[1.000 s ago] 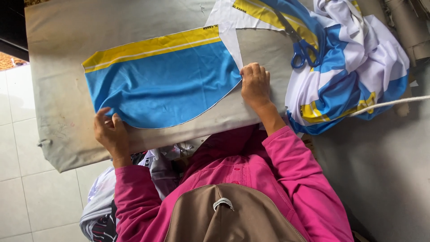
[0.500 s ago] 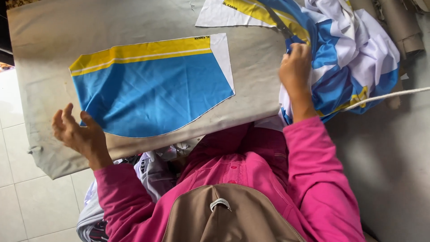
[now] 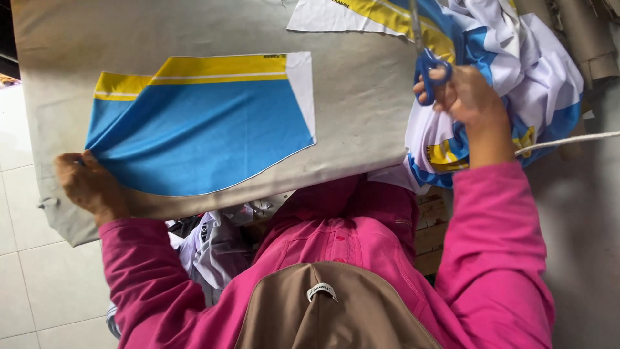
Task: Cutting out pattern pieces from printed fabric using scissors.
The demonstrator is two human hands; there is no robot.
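Observation:
A cut fabric panel (image 3: 206,129), blue with a yellow band and a white strip, lies flat on a grey-covered table (image 3: 361,103). My left hand (image 3: 87,184) pinches the panel's lower left corner at the table's near edge. At the right, my right hand (image 3: 468,97) is closed around a pair of scissors with blue handles (image 3: 427,68); their blades point away from me. It hovers over a heap of blue, white and yellow fabric (image 3: 516,71). Pink sleeves cover both arms.
Another printed fabric piece (image 3: 342,16) lies at the table's far edge. More cloth (image 3: 213,245) is bundled below the table in front of me. A white cord (image 3: 568,141) runs off to the right. Pale floor tiles (image 3: 39,284) show at the left.
My right hand left the panel's right edge, went up to the fabric heap and now holds the scissors. My left hand lifted off, then took hold of the panel's left corner.

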